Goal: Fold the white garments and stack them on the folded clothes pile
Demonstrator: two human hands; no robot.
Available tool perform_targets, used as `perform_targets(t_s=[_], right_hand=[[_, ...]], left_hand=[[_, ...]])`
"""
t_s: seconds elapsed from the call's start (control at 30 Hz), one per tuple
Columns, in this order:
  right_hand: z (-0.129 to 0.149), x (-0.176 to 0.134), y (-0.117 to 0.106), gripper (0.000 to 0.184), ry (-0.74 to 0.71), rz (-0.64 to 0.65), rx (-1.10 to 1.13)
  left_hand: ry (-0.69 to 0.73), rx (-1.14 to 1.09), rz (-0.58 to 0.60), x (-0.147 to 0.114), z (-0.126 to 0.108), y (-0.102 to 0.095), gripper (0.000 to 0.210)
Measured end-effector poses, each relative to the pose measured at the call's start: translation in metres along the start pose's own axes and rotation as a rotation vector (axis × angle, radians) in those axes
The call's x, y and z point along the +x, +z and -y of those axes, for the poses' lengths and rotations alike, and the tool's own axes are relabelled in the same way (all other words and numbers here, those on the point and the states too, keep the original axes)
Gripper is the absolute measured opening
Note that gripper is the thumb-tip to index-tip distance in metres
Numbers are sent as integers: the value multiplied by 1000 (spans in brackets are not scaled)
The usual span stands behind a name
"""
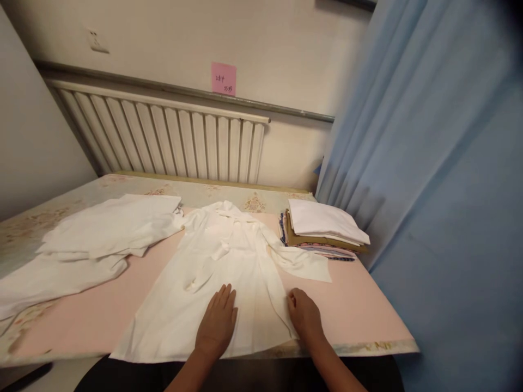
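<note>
A white long-sleeved coat [241,267] lies spread on the bed, its collar toward the wall and its hem at the near edge. One sleeve stretches out to the right; the other is folded over the body. On the lower front, my left hand [217,321] rests flat, fingers straight and pointing away from me. At the coat's right side edge, my right hand [304,314] is closed with curled fingers, seemingly pinching the cloth there. The fingertips of that hand are partly hidden.
More white garments [110,228] lie in a loose heap on the left. A stack of folded cloths [327,223] sits at the right, beside a blue curtain [441,179]. A pink sheet [343,305] covers the flowered bedding. Behind stands a radiator [180,139].
</note>
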State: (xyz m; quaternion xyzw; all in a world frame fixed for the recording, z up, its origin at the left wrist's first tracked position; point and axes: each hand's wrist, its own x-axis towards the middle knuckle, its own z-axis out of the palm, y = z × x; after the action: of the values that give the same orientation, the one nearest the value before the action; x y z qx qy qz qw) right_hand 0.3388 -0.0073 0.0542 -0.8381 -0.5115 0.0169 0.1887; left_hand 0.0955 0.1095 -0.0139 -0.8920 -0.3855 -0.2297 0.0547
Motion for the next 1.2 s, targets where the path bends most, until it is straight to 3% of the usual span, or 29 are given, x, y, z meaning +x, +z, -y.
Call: perform_targets(t_s=[0.2,0.33,0.7,1.2], right_hand=[[45,24,22,14,-112,2,-12],[55,35,36,10,-95,54,-61],[-7,84,12,15,219,33,-83],[-23,73,13,16,309,49,20]], left_hand=[[-5,-16,10,0,0,-3,43],[-8,-34,0,0,0,-3,43],[-25,-42,-6,-1,0,2,43],[-23,-32,15,1,1,1,44]])
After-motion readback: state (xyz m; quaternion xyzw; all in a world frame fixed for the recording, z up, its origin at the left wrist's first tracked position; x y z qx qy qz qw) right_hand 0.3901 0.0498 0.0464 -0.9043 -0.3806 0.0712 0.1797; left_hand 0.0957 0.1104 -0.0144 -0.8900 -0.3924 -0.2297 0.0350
